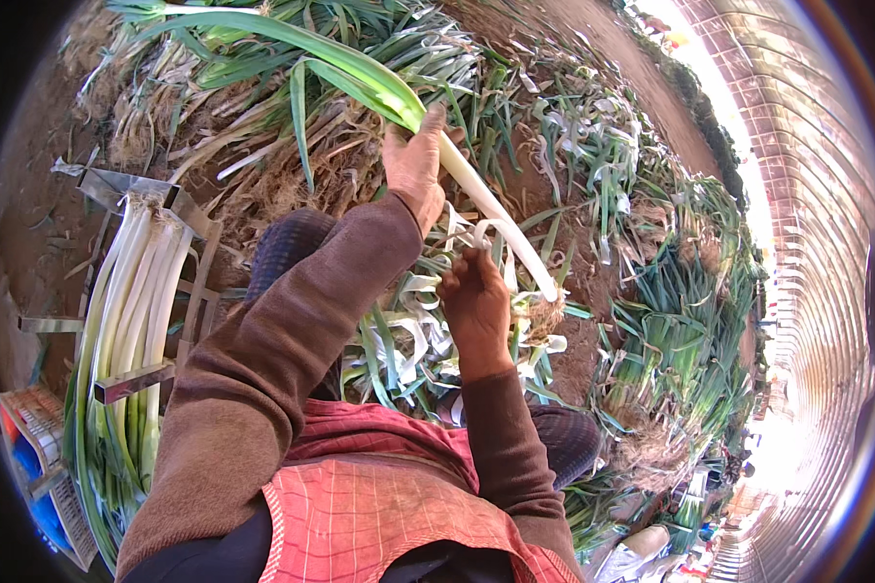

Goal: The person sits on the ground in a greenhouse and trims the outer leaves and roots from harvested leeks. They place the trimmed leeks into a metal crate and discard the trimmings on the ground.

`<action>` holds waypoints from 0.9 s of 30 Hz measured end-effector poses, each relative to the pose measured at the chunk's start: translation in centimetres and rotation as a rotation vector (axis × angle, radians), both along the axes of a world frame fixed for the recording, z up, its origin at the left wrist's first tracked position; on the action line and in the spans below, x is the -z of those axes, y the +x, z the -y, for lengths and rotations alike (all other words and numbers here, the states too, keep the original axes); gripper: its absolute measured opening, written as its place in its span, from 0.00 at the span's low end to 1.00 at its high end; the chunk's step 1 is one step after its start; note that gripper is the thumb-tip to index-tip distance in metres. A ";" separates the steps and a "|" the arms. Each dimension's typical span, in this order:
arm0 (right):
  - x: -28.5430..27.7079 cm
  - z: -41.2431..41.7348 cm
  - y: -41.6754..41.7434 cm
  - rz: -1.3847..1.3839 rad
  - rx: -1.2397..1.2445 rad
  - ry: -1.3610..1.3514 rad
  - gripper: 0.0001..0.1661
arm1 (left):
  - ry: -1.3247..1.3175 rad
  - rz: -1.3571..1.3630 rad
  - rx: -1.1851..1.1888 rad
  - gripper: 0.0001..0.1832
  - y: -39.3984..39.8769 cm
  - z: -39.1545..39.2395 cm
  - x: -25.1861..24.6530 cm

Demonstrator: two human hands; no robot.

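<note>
My left hand point(417, 162) is closed around a leek point(492, 200), near where its white shaft turns green. The leek slants across the view, leaves at the upper left and root end at the lower right. Below the shaft, my right hand point(475, 291) pinches a pale strip of leaf or outer skin point(483, 232); whether the strip is still joined to the leek cannot be told. Peeled skins and leaf scraps point(415, 321) lie on the ground beneath my hands. At the left, cleaned leeks point(135, 284) rest together in a metal rack point(133, 382).
Unpeeled leeks with roots point(292, 146) are heaped ahead of me. More leek bundles point(678, 321) lie along the right, beyond scattered trimmings point(590, 146). A crate point(64, 503) with blue contents stands at the lower left. A ribbed, arched roof spans the far right.
</note>
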State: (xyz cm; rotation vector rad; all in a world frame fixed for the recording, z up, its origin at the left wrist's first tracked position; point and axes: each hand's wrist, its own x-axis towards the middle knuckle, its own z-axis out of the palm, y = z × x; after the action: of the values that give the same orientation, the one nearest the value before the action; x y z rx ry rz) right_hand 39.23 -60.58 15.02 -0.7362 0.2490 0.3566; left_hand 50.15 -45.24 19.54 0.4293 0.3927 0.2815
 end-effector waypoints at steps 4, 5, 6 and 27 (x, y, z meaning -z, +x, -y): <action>0.5 4.6 -2.7 -0.023 0.195 -0.035 0.15 | -0.017 0.026 -0.049 0.27 0.7 -0.9 0.2; 0.2 6.0 -3.3 0.015 0.232 -0.135 0.14 | -0.027 0.025 -0.071 0.29 0.8 -1.0 0.3; -0.3 7.4 -3.8 0.066 0.261 -0.186 0.14 | -0.046 0.014 -0.094 0.31 0.9 -1.1 0.3; -3.7 16.7 -3.5 0.176 0.252 -0.911 0.16 | 0.028 0.067 -0.100 0.27 1.8 -3.5 1.7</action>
State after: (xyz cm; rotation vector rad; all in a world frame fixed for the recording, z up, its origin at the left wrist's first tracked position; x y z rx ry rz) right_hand 35.76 -77.26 18.71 -1.6050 0.3339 -0.0896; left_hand 51.96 -41.77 17.87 0.4269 0.3456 0.3980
